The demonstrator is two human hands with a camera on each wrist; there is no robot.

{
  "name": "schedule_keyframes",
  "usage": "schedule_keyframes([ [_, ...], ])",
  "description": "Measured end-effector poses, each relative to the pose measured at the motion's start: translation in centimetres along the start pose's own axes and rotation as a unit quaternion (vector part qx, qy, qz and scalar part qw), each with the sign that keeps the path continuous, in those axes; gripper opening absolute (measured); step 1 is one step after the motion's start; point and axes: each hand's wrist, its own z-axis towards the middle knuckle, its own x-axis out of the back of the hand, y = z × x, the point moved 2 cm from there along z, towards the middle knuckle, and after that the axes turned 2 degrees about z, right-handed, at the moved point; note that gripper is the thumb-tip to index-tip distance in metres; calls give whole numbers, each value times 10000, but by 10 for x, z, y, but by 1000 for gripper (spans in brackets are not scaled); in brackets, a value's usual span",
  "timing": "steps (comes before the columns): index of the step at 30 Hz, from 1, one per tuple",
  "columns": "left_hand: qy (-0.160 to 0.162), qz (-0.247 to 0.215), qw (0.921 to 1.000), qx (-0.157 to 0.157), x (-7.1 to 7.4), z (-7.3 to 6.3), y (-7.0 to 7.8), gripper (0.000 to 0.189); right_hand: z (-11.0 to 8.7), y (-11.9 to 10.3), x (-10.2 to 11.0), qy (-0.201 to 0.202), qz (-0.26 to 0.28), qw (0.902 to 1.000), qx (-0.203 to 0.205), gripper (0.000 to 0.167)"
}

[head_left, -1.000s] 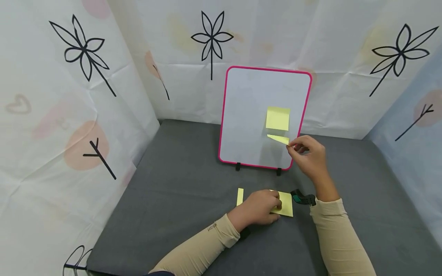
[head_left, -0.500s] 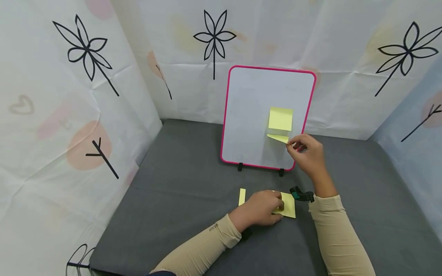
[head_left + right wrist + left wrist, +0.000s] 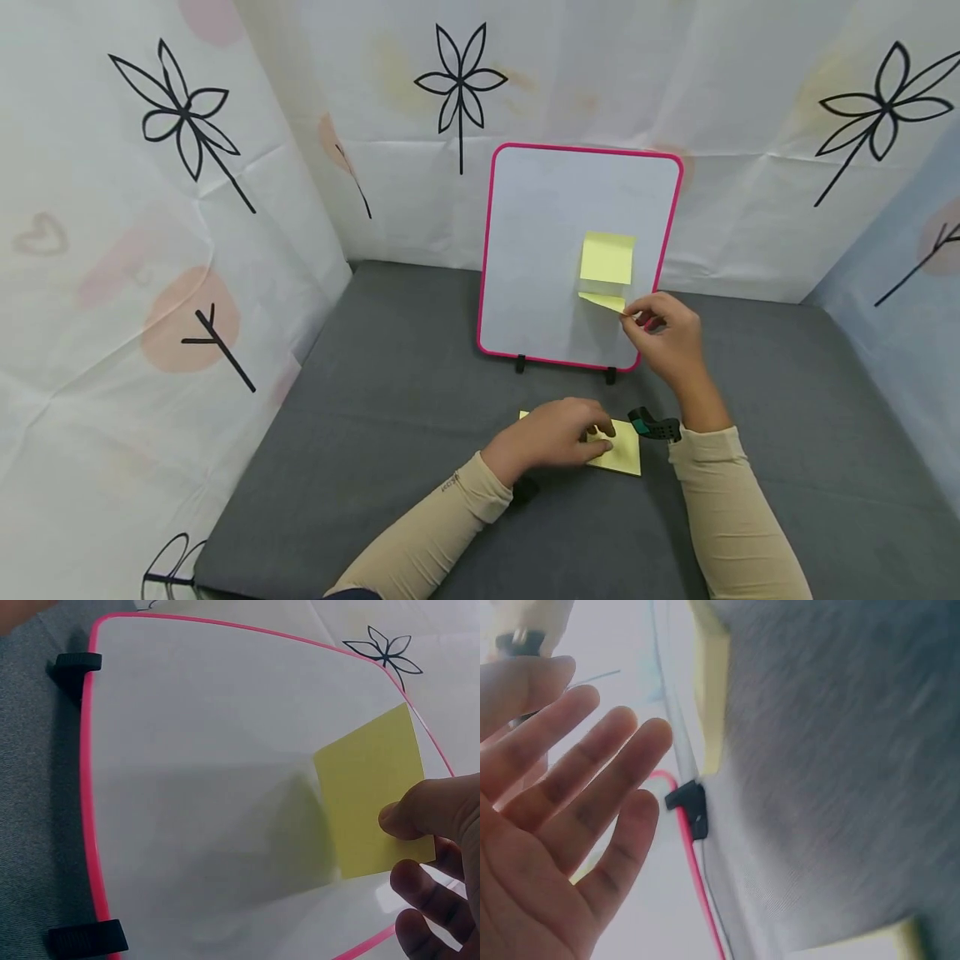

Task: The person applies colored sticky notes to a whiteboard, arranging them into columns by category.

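Observation:
In the head view my right hand [image 3: 671, 333] pinches a yellow sticky note [image 3: 602, 302] by its edge, in front of the whiteboard [image 3: 540, 250] with a pink frame. The right wrist view shows my thumb on the face of this note [image 3: 364, 802], which stands out from the board and casts a shadow on it. Another yellow sticky note [image 3: 607, 258] is on the board just above. My left hand [image 3: 551, 433] hovers over a sticky note pad [image 3: 626, 450] on the table; in the left wrist view its fingers are spread and hold nothing.
Partly behind my left hand, a narrow yellow piece [image 3: 522, 413] lies on the grey table [image 3: 390, 350]. Two black feet [image 3: 521, 363] support the board. Patterned white cloth [image 3: 360, 67] rises behind and at the left.
My left hand has lifted from the sticky note pad and shifted slightly left, covering more of the narrow yellow piece. My right hand keeps its pinch on the note, almost still.

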Motion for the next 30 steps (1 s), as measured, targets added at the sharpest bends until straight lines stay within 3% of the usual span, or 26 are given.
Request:
schedule_keyframes([
  [4, 392, -222, 9990, 64, 12, 0, -9, 19, 0, 0, 1, 6, -25, 10000, -39, 9],
  [9, 1281, -79, 9913, 300, 31, 2, -21, 27, -4, 1, 1, -23, -41, 9999, -99, 8],
  [15, 2500, 464, 9658, 498, 54, 8, -27, 39, -4, 2, -1, -43, -38, 10000, -39, 8],
  [19, 3005, 532, 9514, 405, 62, 14, -29, 37, -3, 3, -2, -174, -126, 9997, 120, 7],
  [21, 3069, 693, 9485, 376, 65, 19, -30, 36, -3, 4, -3, -209, -161, 9995, 167, 8],
  [24, 2861, 1179, 9500, 425, 65, 28, -33, 40, -3, 5, -3, -254, -221, 9993, 167, 7],
  [30, 1829, 1997, 9603, 668, 57, 45, -42, 51, -6, 7, -7, -554, -670, 9962, -6, 2],
])
